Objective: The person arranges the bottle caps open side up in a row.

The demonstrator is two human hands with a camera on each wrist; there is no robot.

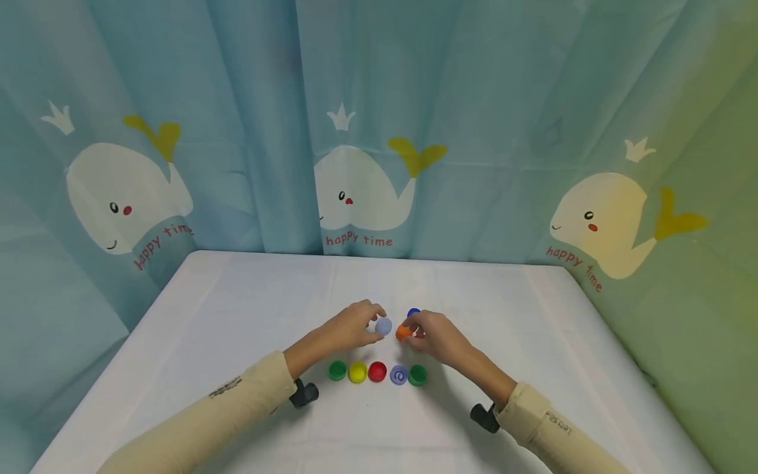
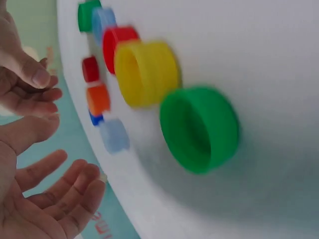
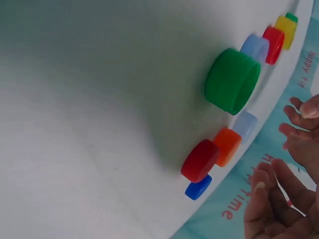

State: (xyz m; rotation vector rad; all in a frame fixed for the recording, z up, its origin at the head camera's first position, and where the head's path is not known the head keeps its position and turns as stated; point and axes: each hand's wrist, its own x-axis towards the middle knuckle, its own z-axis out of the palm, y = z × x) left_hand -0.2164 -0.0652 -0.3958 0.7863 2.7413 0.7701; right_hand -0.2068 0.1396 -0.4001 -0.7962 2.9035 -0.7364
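Note:
My left hand (image 1: 351,327) hovers with thumb and fingers spread beside a light blue bottle cap (image 1: 383,326), holding nothing. My right hand (image 1: 443,337) has loosely bent fingers over an orange cap (image 1: 403,332) and a dark red cap (image 3: 200,161), which it partly covers in the head view. Both wrist views show those caps standing on the table below the hands, and the right hand holds nothing either. Just behind the right fingers lies a blue cap (image 1: 413,312). The two hands face each other, fingertips a short way apart.
Nearer the person, a row of caps lies on the white table (image 1: 266,296): green (image 1: 337,370), yellow (image 1: 358,372), red (image 1: 377,372), lilac with a swirl (image 1: 399,375) and another green (image 1: 417,375). A blue whale-print curtain (image 1: 503,99) hangs behind the table's far edge.

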